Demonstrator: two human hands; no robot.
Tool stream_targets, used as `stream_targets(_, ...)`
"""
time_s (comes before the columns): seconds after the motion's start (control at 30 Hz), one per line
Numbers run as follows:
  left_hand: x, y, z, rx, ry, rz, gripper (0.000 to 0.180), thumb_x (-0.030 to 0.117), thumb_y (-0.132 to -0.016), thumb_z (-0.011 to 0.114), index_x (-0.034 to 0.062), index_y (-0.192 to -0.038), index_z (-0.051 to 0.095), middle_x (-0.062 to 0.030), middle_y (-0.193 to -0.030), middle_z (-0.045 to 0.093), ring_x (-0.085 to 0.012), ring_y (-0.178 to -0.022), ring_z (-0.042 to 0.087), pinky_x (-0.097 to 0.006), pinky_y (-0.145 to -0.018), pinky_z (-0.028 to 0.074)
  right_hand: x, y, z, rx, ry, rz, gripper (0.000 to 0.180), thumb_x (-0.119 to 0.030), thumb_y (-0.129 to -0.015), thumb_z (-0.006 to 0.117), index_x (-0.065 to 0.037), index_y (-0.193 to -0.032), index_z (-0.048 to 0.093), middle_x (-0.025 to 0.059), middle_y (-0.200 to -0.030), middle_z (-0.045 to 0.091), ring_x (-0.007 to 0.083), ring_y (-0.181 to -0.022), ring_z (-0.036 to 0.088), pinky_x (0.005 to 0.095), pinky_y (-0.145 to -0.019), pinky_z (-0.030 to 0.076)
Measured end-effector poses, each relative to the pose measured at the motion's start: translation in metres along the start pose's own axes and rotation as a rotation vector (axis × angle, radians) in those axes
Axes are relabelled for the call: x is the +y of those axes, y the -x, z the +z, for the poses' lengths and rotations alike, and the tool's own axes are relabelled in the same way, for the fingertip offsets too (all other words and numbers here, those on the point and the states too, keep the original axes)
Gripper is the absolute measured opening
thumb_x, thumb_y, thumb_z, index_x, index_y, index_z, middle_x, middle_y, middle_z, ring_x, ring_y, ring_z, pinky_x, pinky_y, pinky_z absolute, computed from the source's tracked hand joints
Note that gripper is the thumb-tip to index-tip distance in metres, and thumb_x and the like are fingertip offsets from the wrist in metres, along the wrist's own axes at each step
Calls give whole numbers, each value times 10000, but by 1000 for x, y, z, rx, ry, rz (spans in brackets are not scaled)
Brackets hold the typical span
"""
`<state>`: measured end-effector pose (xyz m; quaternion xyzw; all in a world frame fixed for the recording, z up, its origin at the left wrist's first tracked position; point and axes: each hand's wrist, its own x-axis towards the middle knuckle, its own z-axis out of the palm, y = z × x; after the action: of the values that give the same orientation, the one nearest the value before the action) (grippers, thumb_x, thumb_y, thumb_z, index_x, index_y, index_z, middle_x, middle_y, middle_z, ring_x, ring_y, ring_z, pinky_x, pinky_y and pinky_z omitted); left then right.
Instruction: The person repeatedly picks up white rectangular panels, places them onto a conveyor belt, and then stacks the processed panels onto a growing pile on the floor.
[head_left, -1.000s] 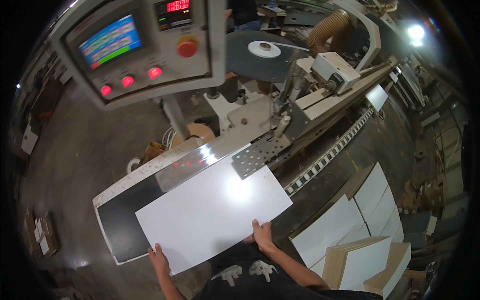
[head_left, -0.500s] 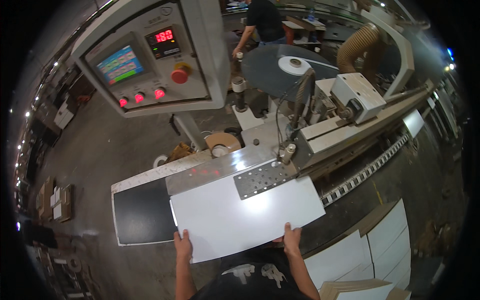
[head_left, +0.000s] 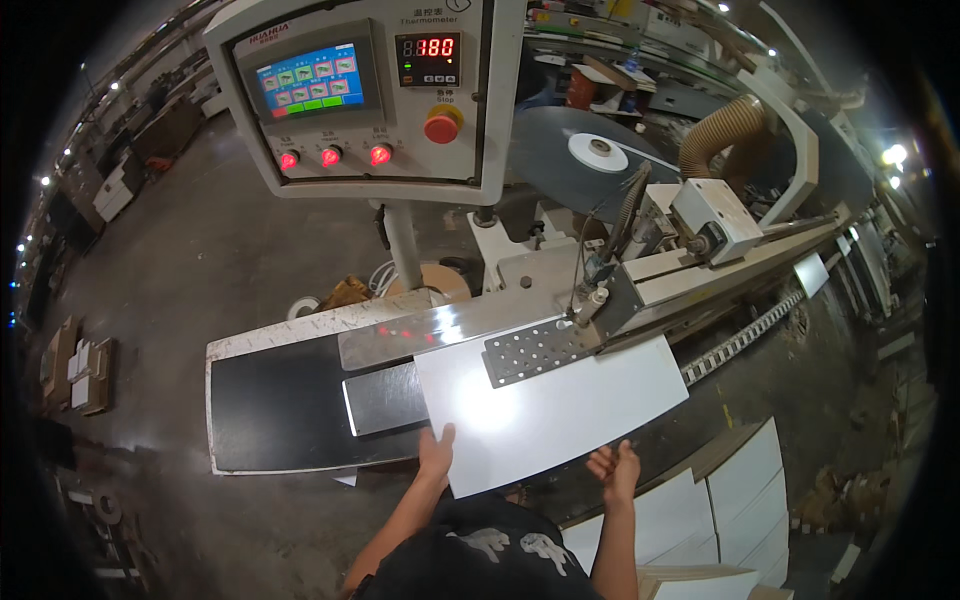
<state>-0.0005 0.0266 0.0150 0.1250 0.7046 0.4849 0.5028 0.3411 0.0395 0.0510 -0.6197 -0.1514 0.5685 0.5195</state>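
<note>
A white rectangular panel (head_left: 555, 405) lies flat on the black infeed table (head_left: 280, 415) of an edge-banding machine, its far edge under a perforated metal plate (head_left: 535, 350). My left hand (head_left: 436, 452) rests on the panel's near left corner, fingers flat against it. My right hand (head_left: 616, 468) hovers just off the near right edge, palm up and fingers spread, holding nothing.
A control box (head_left: 370, 95) with a colour screen, red buttons and a red digit readout stands on a post behind the table. A conveyor track (head_left: 745, 335) runs off to the right. Stacks of white panels (head_left: 720, 505) sit at lower right. A tan dust hose (head_left: 722, 130) arches above.
The panel has slid to the right along the machine, leaving more black table bare. My right hand has come off its near edge and opened; my left hand stays on it.
</note>
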Motion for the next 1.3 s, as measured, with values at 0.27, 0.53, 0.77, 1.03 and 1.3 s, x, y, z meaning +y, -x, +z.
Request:
stream_targets(0.27, 17, -16, 53, -447, 41, -198, 433, 317, -993, 591, -21, -1260, 552, -127, -1105, 641, -254, -993, 624, -446, -867, 507, 72, 153, 12, -86, 369, 150, 391, -402, -983, 582, -67, -1179, 541, 116, -1014, 677, 211, -907, 673, 347, -733, 562)
stream_targets(0.53, -1, -57, 107, -817, -177, -271, 485, 466, -1021, 488, 30, -1202, 599, -51, -1018, 659, -184, -823, 608, -311, -659, 464, 242, 239, -154, 539, 422, -172, 381, -332, -963, 606, -103, -1251, 507, 129, -1060, 650, 230, -898, 675, 366, -715, 558)
stream_targets(0.77, -27, 4, 88, -460, -461, 867, 377, 357, -1010, 565, -8, -1103, 566, -119, -1003, 605, -238, -903, 576, -352, -802, 472, 299, 302, -268, 926, -822, -111, 384, -296, -987, 533, -77, -1296, 470, 170, -1125, 605, 325, -886, 658, 462, -714, 572)
stream_targets(1.03, -109, 109, 40, -739, -608, 1050, 243, 224, -1012, 557, 2, -1108, 551, -101, -1007, 586, -211, -936, 556, -350, -848, 449, 324, 307, -468, 1279, -1170, -156, 666, -467, -939, 628, -30, -1381, 390, 222, -1201, 611, 431, -888, 671, 543, -725, 584)
stream_targets(1.3, -207, 213, 23, -1054, -536, 449, 219, 173, -977, 621, 17, -1099, 526, -97, -981, 614, -182, -836, 612, -310, -749, 521, 300, 311, -520, 1016, -1134, 108, 690, -563, -890, 648, -8, -1260, 470, 240, -1133, 666, 397, -894, 693, 519, -686, 589)
